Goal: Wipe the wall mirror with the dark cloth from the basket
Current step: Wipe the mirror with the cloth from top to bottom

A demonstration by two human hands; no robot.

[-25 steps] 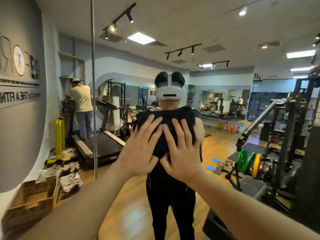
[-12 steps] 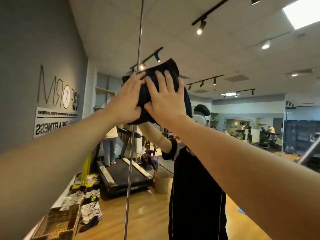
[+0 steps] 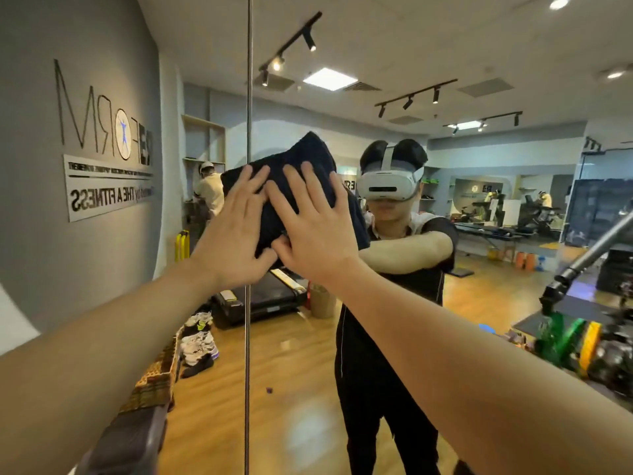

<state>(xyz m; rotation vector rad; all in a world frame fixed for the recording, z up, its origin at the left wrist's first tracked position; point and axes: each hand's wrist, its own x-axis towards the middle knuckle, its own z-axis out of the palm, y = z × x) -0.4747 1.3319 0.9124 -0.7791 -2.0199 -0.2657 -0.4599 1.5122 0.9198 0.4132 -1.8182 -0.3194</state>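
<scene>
Two flat palms mid-wipe. Left hand (image 3: 236,234), fingers straight and spread, pressing dark cloth (image 3: 294,186) against wall mirror (image 3: 479,320) beside vertical seam (image 3: 249,97). Right hand (image 3: 315,231) alongside, fingers likewise spread on cloth. Basket (image 3: 154,385) low at left. Likely next: sliding on with even pressure, probably across unwiped glass.

At the left of the frame you see mirrored wall lettering (image 3: 102,132). Shoes (image 3: 198,341) lie at lower centre-left, a treadmill (image 3: 267,296) sits behind them, and coloured weight plates (image 3: 568,341) stand at lower right.
</scene>
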